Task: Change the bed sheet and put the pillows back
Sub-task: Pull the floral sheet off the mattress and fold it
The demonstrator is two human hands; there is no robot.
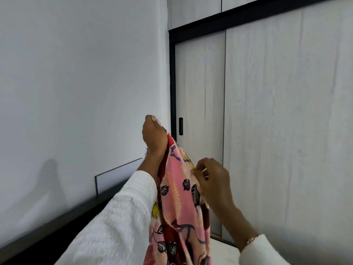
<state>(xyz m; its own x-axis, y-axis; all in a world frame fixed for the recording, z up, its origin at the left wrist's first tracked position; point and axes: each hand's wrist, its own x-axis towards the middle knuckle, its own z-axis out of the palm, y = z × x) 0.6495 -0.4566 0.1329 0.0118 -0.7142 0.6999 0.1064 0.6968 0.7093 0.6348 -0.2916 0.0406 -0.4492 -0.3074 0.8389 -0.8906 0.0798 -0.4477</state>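
A pink sheet (177, 205) printed with dark leaves and red patches hangs in front of me, reaching below the frame. My left hand (154, 134) is raised high and grips the top edge of the cloth in a fist. Lower and to the right, my right hand (212, 178) pinches the cloth's edge between thumb and fingers. Both arms wear white sleeves. No pillows are in sight.
A plain white wall (76, 83) fills the left. A dark headboard edge (57, 220) runs along its base. On the right stands a pale wood-grain sliding wardrobe (286, 121) with a black frame and a small black handle (180, 126). A strip of white mattress (223, 251) shows at the bottom right.
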